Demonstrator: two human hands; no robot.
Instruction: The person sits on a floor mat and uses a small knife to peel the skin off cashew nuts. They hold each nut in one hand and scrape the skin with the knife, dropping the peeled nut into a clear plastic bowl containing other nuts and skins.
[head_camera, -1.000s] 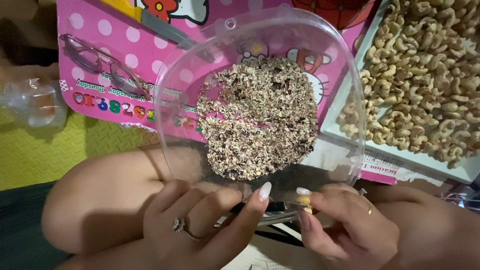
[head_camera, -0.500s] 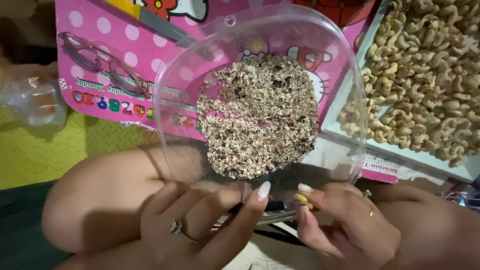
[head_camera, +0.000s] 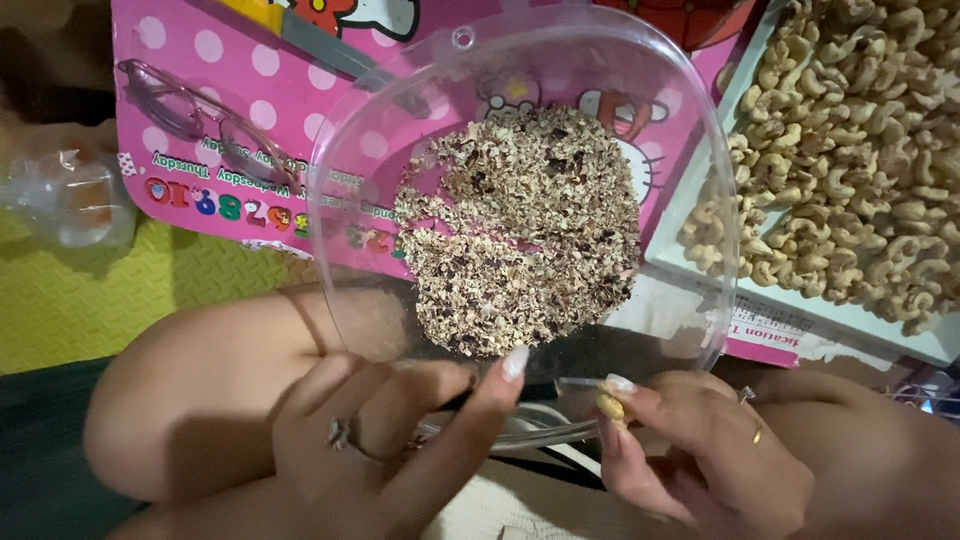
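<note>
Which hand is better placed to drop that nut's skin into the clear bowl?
Probably the right hand: its fingers pinch the cashew right at the clear bowl's near rim. The left hand holds a thin dark tool.

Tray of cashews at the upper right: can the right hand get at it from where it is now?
Probably yes. The right hand pinches a small nut at the near rim of the clear bowl, and the tray of cashews lies open just beyond it. Nothing covers the tray; the hand would first need to free its fingers.
</note>
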